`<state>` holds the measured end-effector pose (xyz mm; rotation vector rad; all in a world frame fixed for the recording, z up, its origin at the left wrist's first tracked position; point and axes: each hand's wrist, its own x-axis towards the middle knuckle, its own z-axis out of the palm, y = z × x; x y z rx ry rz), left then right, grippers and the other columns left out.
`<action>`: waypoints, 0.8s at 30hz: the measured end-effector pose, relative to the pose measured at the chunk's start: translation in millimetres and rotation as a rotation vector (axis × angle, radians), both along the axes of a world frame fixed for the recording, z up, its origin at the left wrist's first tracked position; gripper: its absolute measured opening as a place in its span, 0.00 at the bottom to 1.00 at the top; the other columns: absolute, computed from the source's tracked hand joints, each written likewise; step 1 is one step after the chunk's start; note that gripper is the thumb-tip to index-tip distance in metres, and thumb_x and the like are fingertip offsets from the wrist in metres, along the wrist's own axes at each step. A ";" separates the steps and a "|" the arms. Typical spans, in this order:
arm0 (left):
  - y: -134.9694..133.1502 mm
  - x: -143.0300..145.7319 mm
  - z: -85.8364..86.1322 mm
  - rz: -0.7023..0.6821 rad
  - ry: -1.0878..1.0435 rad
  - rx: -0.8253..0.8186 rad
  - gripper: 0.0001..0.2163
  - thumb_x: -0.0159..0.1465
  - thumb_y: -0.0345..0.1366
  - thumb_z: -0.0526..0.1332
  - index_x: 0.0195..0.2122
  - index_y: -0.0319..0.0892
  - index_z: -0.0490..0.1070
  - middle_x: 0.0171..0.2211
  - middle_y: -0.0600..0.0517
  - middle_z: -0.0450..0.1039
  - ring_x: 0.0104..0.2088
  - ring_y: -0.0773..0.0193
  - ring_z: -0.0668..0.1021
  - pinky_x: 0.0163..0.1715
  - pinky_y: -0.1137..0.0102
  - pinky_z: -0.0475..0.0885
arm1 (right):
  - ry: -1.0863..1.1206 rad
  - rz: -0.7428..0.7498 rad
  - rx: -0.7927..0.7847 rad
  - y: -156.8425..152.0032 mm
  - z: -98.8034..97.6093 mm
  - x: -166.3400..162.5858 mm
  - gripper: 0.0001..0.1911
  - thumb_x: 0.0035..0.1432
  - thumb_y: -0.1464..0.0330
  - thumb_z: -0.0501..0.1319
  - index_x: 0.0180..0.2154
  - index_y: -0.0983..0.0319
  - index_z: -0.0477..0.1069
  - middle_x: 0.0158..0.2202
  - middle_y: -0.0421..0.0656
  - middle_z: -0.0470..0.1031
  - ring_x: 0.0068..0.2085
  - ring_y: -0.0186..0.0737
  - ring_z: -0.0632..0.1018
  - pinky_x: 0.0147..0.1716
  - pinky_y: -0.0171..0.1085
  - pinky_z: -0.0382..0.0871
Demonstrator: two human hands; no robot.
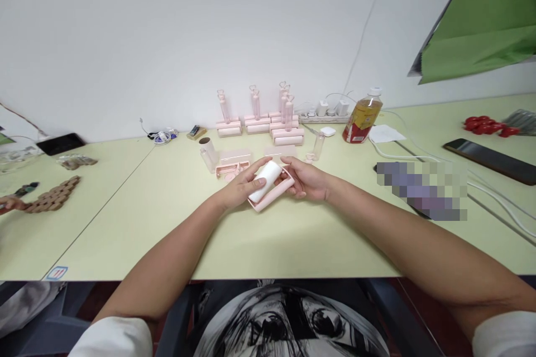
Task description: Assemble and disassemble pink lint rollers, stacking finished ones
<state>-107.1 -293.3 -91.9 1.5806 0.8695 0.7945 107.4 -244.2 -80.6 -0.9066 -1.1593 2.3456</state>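
Observation:
My left hand [242, 186] is closed around a white paper roll [266, 181], thumb lying along its side. The roll rests in, or just over, a pale pink roller frame [274, 195], tilted above the table; how far it is seated I cannot tell. My right hand [309, 179] grips the frame's right end, with some fingers hidden behind it. Just beyond my hands lie an open pink roller case part [228, 169], clear covers [235, 156] and a clear tube handle [319, 146]. A roll with a brown cardboard core [208, 154] stands to their left.
Several pink lint rollers with upright clear handles [229, 129] line the wall. A drink bottle [362, 117], power strip [324, 119] and cables stand behind at right. Phones [489, 160] lie farther right. At far left, another person's hand [10, 204] touches brown pieces [54, 195].

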 end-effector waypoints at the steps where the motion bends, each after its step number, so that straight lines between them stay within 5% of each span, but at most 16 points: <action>1: 0.1 -0.8 1.4 -0.011 0.027 0.026 0.35 0.64 0.50 0.60 0.69 0.50 0.49 0.60 0.44 0.66 0.52 0.52 0.73 0.47 0.64 0.68 | -0.011 -0.002 0.010 -0.5 -0.4 -0.2 0.24 0.65 0.51 0.51 0.30 0.65 0.68 0.19 0.39 0.70 0.12 0.28 0.65 0.05 0.26 0.50; 14: -3.4 -6.8 21.5 -0.073 0.290 0.283 0.32 0.66 0.49 0.57 0.69 0.47 0.51 0.62 0.47 0.63 0.59 0.51 0.67 0.57 0.62 0.63 | 0.006 -0.102 0.034 -2.6 -5.9 -2.9 0.17 0.56 0.56 0.67 0.33 0.65 0.72 0.17 0.35 0.66 0.14 0.24 0.61 0.08 0.24 0.52; 24: 1.8 -8.3 15.5 -0.043 0.272 0.304 0.32 0.65 0.50 0.58 0.68 0.46 0.54 0.61 0.46 0.65 0.57 0.49 0.69 0.56 0.61 0.64 | -0.021 -0.172 0.026 -6.6 1.2 -5.4 0.13 0.59 0.61 0.65 0.34 0.65 0.71 0.17 0.35 0.67 0.13 0.26 0.63 0.07 0.25 0.55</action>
